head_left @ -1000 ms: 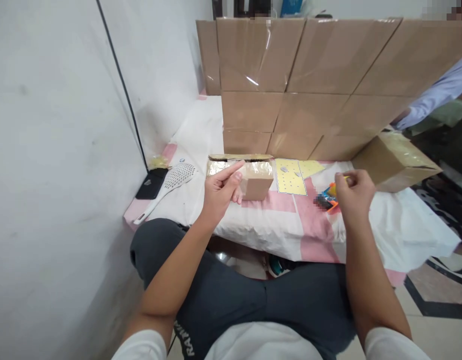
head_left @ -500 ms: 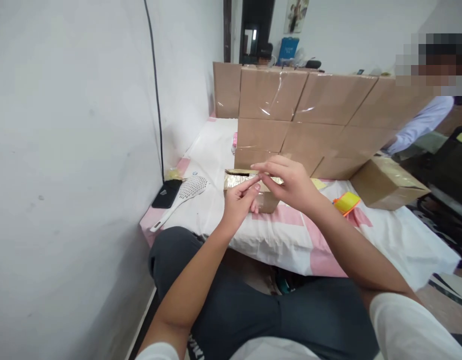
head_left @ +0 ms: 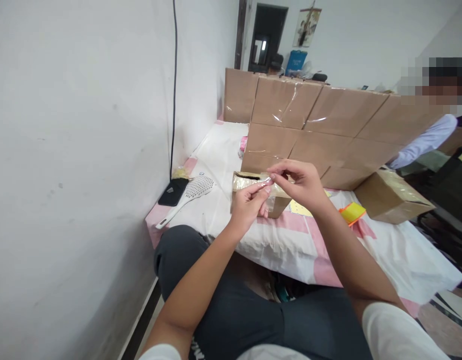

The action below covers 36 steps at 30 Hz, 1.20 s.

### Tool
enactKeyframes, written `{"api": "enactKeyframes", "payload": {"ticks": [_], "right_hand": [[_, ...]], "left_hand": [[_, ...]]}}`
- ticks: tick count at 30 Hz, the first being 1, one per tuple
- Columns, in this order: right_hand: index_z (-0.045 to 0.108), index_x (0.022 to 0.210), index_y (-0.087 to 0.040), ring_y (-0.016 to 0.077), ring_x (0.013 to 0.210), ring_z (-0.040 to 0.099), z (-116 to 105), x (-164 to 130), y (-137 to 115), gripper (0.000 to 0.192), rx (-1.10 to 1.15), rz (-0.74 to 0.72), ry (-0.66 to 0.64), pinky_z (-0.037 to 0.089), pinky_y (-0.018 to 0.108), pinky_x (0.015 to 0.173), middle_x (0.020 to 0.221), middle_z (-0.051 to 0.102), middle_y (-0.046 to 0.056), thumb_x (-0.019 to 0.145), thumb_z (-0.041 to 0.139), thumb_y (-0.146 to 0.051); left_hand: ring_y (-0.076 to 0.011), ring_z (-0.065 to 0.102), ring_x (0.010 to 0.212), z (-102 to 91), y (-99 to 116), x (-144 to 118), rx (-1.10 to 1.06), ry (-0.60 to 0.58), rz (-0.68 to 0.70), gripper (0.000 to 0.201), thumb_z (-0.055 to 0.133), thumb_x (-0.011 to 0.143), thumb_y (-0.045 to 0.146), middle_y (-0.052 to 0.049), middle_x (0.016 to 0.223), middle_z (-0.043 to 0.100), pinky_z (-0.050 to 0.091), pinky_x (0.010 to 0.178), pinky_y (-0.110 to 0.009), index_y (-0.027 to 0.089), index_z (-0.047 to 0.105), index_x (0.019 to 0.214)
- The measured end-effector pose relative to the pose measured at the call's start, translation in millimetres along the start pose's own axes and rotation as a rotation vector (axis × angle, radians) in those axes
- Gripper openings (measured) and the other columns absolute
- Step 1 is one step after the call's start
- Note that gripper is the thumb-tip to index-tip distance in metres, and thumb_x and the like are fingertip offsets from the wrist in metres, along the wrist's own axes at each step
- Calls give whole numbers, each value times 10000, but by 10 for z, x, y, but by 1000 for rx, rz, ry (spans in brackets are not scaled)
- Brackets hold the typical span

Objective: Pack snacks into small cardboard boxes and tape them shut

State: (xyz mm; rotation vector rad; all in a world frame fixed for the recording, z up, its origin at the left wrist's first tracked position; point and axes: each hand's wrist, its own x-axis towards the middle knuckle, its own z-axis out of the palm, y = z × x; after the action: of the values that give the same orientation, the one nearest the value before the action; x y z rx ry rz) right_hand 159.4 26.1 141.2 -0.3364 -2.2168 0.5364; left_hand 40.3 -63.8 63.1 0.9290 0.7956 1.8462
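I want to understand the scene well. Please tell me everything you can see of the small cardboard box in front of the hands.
The small cardboard box is brown, its top wrapped in shiny clear tape, with a dark slot along the upper edge. It stands upright on the pink-and-white sheet, near the bed's front edge, before the wall of bigger boxes. The left hand and right hand meet in front of it, hiding part of it; contact is unclear.
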Motion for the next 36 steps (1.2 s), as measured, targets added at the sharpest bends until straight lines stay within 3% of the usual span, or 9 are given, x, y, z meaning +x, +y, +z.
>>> {"api": "enactKeyframes", "payload": {"ticks": [8, 12, 17, 31, 36], "right_hand": [[742, 907, -215, 159, 681, 593, 20, -4, 8, 214, 74, 106, 31, 462, 298, 601, 755, 682, 26, 870, 735, -425], [769, 964, -233, 159, 679, 598, -7, -2, 20, 184, 74, 55, 9, 469, 307, 609, 790, 708, 28, 892, 708, -391], [802, 907, -245, 163, 693, 617, -45, 14, 0, 169, 9, 5, -55, 459, 304, 609, 791, 726, 30, 915, 669, -348], [772, 889, -207, 175, 681, 619, -19, -14, 53, 216, 66, 125, 1, 471, 309, 607, 768, 720, 45, 862, 740, -418], [754, 895, -197, 165, 678, 609, 29, -6, 128, 210, 80, 168, -26, 468, 298, 621, 745, 696, 30, 862, 723, -403]], "left_hand": [[-66, 408, 361, -3, 23, -10, 6, -15, -19, 477, 784, 804, 511, 106, 410, 420, 386, 425, -228, 158, 769, 1123], [-63, 399, 370, 1, 13, -14, -27, -18, -46, 482, 791, 802, 494, 107, 415, 411, 375, 428, -225, 142, 763, 1129], [-64, 396, 384, 11, 29, -29, -61, -11, -92, 494, 804, 795, 484, 106, 422, 398, 363, 433, -224, 127, 754, 1132], [-70, 393, 376, 17, 74, -38, -80, -30, -88, 529, 802, 786, 467, 100, 413, 418, 354, 436, -229, 97, 745, 1159], [-75, 409, 404, -28, 55, -16, -14, -6, -146, 584, 792, 795, 458, 97, 440, 437, 386, 479, -239, 70, 711, 1224]]}}
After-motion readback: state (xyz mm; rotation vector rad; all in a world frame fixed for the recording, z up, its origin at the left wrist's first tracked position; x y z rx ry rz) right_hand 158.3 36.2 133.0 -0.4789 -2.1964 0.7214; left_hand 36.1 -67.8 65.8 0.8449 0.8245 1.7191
